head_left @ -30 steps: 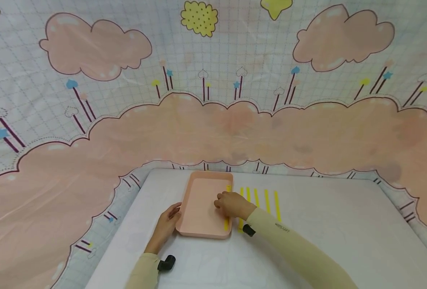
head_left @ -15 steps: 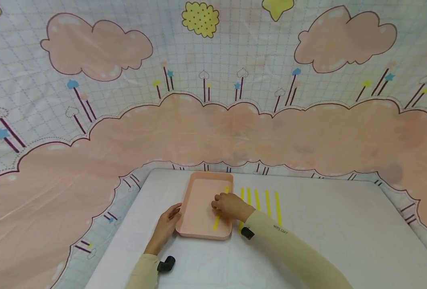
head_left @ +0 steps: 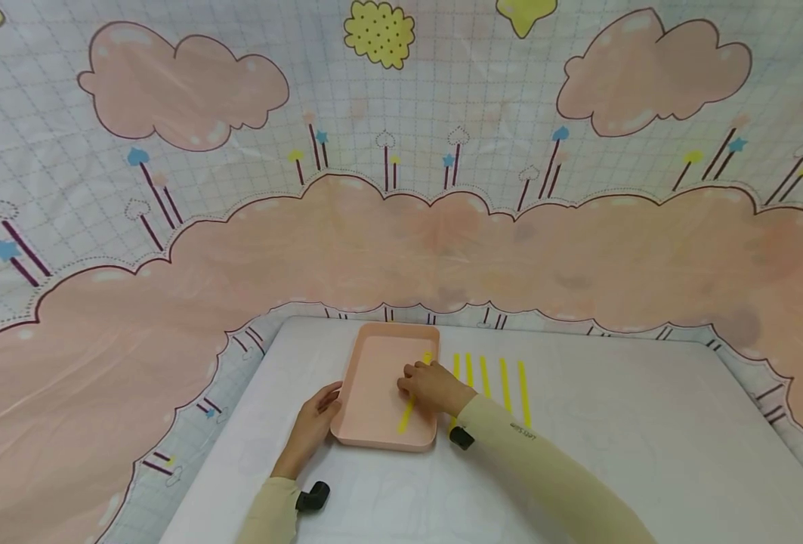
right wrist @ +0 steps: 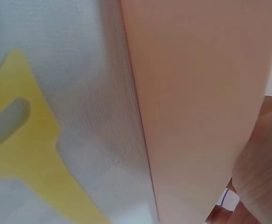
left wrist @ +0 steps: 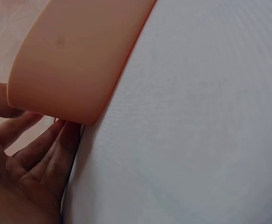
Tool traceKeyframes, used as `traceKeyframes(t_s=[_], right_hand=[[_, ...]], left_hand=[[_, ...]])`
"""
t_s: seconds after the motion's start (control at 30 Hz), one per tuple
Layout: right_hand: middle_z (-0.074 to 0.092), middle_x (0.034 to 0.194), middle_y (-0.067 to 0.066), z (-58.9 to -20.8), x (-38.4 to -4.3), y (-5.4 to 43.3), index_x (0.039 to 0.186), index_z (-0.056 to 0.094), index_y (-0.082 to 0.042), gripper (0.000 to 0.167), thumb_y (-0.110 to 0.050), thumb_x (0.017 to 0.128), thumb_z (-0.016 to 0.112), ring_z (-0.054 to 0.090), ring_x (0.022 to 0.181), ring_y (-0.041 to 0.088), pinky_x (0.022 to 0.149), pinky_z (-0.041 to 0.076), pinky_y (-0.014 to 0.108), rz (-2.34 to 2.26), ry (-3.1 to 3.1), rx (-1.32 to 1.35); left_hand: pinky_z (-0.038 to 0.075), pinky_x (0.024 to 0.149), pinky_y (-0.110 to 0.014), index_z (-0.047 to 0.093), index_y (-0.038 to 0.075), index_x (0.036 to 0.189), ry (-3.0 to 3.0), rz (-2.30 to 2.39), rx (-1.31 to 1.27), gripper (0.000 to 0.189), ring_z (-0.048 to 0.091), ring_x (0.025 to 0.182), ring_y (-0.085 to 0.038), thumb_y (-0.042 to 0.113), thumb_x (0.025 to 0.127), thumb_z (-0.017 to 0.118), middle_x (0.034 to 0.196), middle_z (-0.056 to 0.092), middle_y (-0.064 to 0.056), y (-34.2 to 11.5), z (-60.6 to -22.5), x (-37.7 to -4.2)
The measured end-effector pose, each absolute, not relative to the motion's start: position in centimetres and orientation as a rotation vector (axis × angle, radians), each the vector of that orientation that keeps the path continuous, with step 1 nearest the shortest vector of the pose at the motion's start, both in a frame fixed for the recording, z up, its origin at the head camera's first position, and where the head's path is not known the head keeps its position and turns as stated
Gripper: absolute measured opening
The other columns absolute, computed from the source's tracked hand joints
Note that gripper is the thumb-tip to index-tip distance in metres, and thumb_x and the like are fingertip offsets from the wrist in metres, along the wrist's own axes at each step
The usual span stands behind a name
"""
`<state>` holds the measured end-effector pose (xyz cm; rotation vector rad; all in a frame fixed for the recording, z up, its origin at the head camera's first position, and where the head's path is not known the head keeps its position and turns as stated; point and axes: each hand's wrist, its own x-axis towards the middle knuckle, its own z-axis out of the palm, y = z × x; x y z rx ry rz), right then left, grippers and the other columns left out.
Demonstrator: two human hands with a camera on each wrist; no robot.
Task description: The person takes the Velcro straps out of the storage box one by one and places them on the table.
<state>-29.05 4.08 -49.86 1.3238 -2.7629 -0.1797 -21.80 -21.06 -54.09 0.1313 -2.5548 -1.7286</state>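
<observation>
A shallow peach tray [head_left: 377, 393] lies on the white table. At its left side, my left hand [head_left: 309, 427] touches the outer wall, fingers extended; the left wrist view has these fingers [left wrist: 47, 158] against the tray wall [left wrist: 80, 60]. My right hand [head_left: 435, 387] is over the tray's right part, fingers curled down on a flat yellow strap-type cable tie [head_left: 408, 415] slanting across the tray floor. The hand covers the tie's middle, and the fingertips' contact is hidden. In the right wrist view, part of the right hand [right wrist: 261, 163] shows beyond the tray wall [right wrist: 196, 93].
Several more yellow cable ties [head_left: 505, 381] lie in a row right of the tray, partly under the right forearm. One slotted tie head [right wrist: 28, 116] shows close beside the tray. A patterned curtain [head_left: 401, 242] hangs behind the table [head_left: 632, 423].
The right hand has shifted slightly left within the tray. The cable tie under it has turned from nearly along the right wall to a slant, near end leftward. The left hand keeps its place.
</observation>
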Motion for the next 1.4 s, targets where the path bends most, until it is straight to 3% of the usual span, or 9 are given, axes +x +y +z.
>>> traceKeyframes(t_s=[0.3,0.63,0.9,1.17,1.4], right_hand=[[0.059,0.101,-0.002,-49.9,-28.9,4.2,0.105,0.063,-0.024,0.011,-0.017,0.097,0.060,0.053,0.093,0.016,0.073,0.047,0.029,-0.250,-2.780,1.312],[0.058,0.097,-0.004,-49.9,-28.8,4.8,0.101,0.063,-0.025,0.008,-0.021,0.097,0.058,0.053,0.092,0.015,0.071,0.039,0.027,-0.182,-2.691,1.357],[0.054,0.095,-0.004,-50.8,-29.2,4.7,0.096,0.054,-0.020,0.005,-0.024,0.100,0.054,0.048,0.089,0.014,0.069,0.029,0.024,0.067,-2.655,1.325],[0.059,0.093,-0.005,-50.3,-28.7,4.7,0.095,0.056,-0.016,0.009,-0.011,0.095,0.063,0.052,0.089,0.012,0.079,0.048,0.024,0.691,-2.591,1.228],[0.062,0.091,-0.003,-49.8,-28.3,4.6,0.103,0.057,-0.013,0.011,-0.013,0.094,0.064,0.055,0.083,0.008,0.073,0.049,0.020,1.155,-2.616,1.023]], left_hand=[[0.045,0.106,-0.051,0.052,0.003,0.140,-2.557,-1.741,0.122,0.041,0.055,0.126,-0.040,0.009,0.099,0.054,0.135,0.057,-0.027,-20.7,-53.7,-21.5],[0.046,0.105,-0.049,0.054,0.005,0.139,-2.545,-1.735,0.135,0.040,0.056,0.125,-0.039,0.009,0.099,0.054,0.134,0.059,-0.025,-20.8,-54.5,-21.9],[0.046,0.104,-0.050,0.054,0.004,0.138,-2.543,-1.714,0.132,0.039,0.056,0.125,-0.041,0.008,0.099,0.053,0.133,0.059,-0.027,-21.2,-54.5,-21.8],[0.046,0.105,-0.050,0.053,0.006,0.140,-2.552,-1.732,0.126,0.041,0.055,0.126,-0.039,0.009,0.099,0.053,0.135,0.058,-0.026,-21.3,-54.4,-21.8],[0.044,0.106,-0.052,0.052,0.005,0.140,-2.560,-1.736,0.118,0.041,0.054,0.128,-0.040,0.008,0.099,0.053,0.136,0.056,-0.027,-21.1,-54.3,-21.8]])
